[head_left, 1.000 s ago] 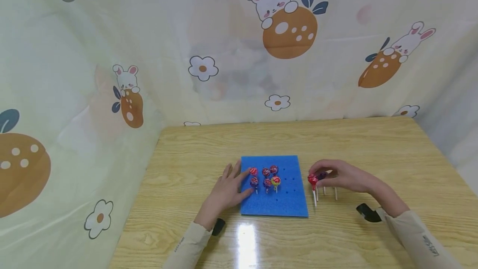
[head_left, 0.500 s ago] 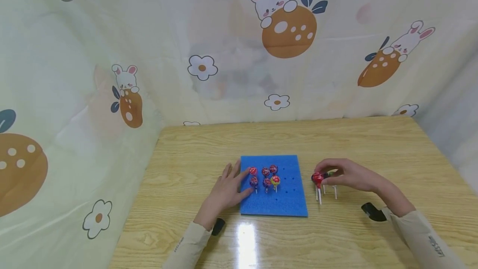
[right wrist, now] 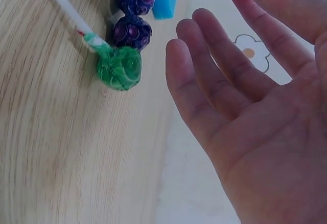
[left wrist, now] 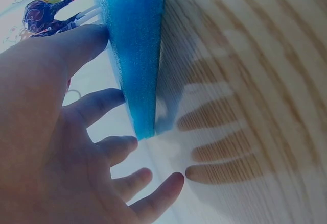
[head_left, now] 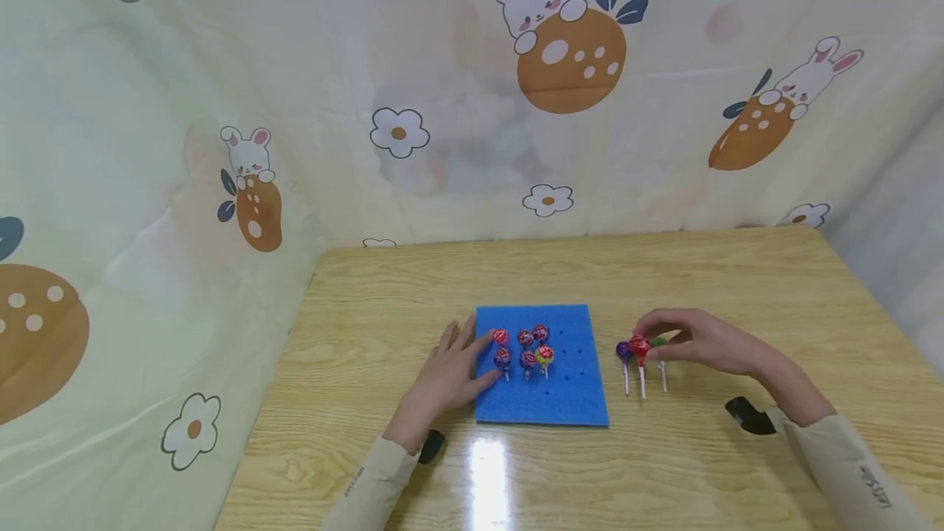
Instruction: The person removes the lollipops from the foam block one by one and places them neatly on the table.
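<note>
My left hand [head_left: 446,375] lies at the left edge of a blue foam board [head_left: 583,408], fingers spread. In the left wrist view, its thumb [left wrist: 84,43] and fingertips meet the board's side. Several wrapped lollipops stand in the board, among them a red one [head_left: 501,337] and a yellow one [head_left: 545,355]. To the right of the board, my right hand [head_left: 696,338] pinches a red lollipop [head_left: 640,346] by its head, stick pointing down. Beneath it on the table lie a green lollipop [right wrist: 120,68] and purple lollipops [right wrist: 133,32]; the hand partly covers this group in the head view.
Small holes [head_left: 579,351] dot the right and lower parts of the board. The wooden table [head_left: 398,293] backs onto a curtain [head_left: 442,187] printed with rabbits and flowers. Black wrist cameras [head_left: 748,415] stick out beside the sleeves.
My right hand has moved right with the red lollipop, away from the board, uncovering a purple lollipop on the table. My left hand has stayed at the board's edge.
</note>
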Demonstrator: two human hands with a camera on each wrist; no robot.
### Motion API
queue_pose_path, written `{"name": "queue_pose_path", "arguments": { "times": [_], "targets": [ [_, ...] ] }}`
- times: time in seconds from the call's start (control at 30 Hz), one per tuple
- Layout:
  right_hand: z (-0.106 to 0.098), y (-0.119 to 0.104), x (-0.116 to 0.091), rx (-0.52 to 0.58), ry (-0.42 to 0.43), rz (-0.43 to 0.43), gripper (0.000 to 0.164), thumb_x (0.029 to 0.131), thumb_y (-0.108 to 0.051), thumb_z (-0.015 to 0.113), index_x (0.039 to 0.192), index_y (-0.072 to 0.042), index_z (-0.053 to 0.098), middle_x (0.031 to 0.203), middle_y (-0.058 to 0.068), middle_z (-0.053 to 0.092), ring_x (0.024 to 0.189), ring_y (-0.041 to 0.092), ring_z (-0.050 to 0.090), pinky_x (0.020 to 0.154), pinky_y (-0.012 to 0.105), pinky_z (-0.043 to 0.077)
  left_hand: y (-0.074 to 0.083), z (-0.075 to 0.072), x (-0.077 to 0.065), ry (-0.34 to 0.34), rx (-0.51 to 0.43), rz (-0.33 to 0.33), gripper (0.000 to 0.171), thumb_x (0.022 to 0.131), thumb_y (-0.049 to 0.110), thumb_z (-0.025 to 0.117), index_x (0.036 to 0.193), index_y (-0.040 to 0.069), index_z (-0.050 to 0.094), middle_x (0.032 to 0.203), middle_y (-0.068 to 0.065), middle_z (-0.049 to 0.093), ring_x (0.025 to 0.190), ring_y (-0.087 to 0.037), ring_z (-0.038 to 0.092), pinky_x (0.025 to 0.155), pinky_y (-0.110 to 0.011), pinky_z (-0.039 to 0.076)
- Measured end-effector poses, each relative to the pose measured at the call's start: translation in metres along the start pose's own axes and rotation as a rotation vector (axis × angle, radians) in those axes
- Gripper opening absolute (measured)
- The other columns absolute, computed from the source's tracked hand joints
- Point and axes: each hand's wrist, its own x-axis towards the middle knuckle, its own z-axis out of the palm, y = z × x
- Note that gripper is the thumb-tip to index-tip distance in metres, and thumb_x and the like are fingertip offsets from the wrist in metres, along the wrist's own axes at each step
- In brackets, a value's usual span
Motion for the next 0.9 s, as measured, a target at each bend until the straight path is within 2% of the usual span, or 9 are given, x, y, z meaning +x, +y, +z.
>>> {"name": "queue_pose_path", "arguments": {
  "times": [0.3, 0.73, 0.9],
  "targets": [
    [-0.006, 0.006, -0.006, -0.017, 0.006, 0.031, 0.030, 0.097, -0.023, 0.068, 0.125, -0.012, 0.063, 0.120, 0.006, 0.068, 0.108, -0.001, 0.062, 0.086, 0.021, 0.055, -0.001, -0.001, 0.001, -0.005, 0.002, 0.004, 0.067, 0.099, 0.058, 0.051, 0.158, 0.029, 0.035, 0.171, -0.006, 0.008, 0.156, -0.042, 0.008, 0.115, -0.069, 0.028],
    [-0.018, 0.011, -0.017, -0.040, 0.020, 0.026, 0.025, 0.097, -0.018, 0.067, 0.121, -0.012, 0.065, 0.116, 0.006, 0.070, 0.105, -0.001, 0.063, 0.082, 0.021, 0.056, 0.001, -0.002, 0.000, -0.007, 0.008, -0.001, 0.067, 0.099, 0.057, 0.052, 0.157, 0.028, 0.035, 0.171, -0.007, 0.009, 0.156, -0.042, 0.009, 0.115, -0.069, 0.028],
    [-0.023, 0.016, -0.021, -0.056, 0.020, 0.071, 0.023, 0.098, -0.018, 0.066, 0.120, -0.012, 0.064, 0.116, 0.006, 0.070, 0.106, -0.003, 0.062, 0.082, 0.020, 0.055, 0.001, -0.003, -0.001, -0.007, 0.010, 0.002, 0.067, 0.099, 0.057, 0.053, 0.157, 0.028, 0.036, 0.171, -0.008, 0.010, 0.156, -0.042, 0.009, 0.115, -0.069, 0.029]
  ]
}}
